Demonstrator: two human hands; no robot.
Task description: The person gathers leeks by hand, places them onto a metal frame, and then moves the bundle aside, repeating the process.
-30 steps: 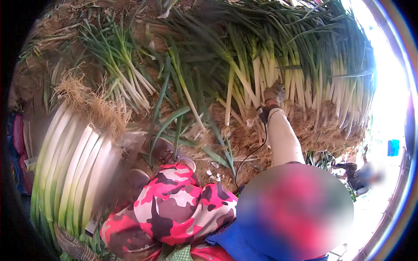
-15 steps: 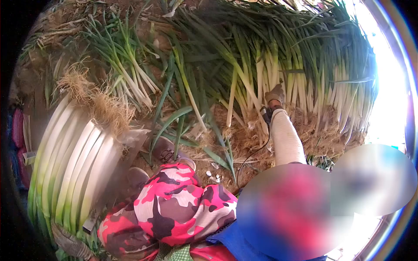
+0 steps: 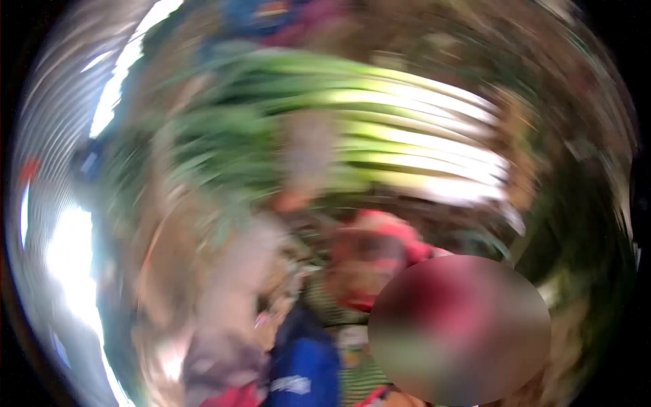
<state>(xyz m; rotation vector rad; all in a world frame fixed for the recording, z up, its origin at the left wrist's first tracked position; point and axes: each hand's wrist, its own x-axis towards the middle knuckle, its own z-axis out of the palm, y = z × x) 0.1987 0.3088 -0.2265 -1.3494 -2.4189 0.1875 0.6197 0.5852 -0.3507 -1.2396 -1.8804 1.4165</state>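
Observation:
The picture is heavily smeared by motion. A bundle of long leeks [image 3: 420, 139] lies sideways across the upper middle, with white stems to the right, brown roots at the far right end and green leaves to the left. Across the middle of the bundle rests my left hand [image 3: 308, 149], in a greyish glove, its arm coming up from the lower left. Its fingers are too blurred to make out. My right hand does not show.
Blue and purple-red items [image 3: 285, 17] are at the top edge. My pink patterned trouser leg [image 3: 376, 247] is below the bundle, beside blue cloth [image 3: 308, 363]. Bright gaps run down the left side. A blurred oval covers part of the lower right.
The view has swung left, so the bundle now lies sideways higher up, with my left hand over its middle. My right hand and the upright leek row have left the view.

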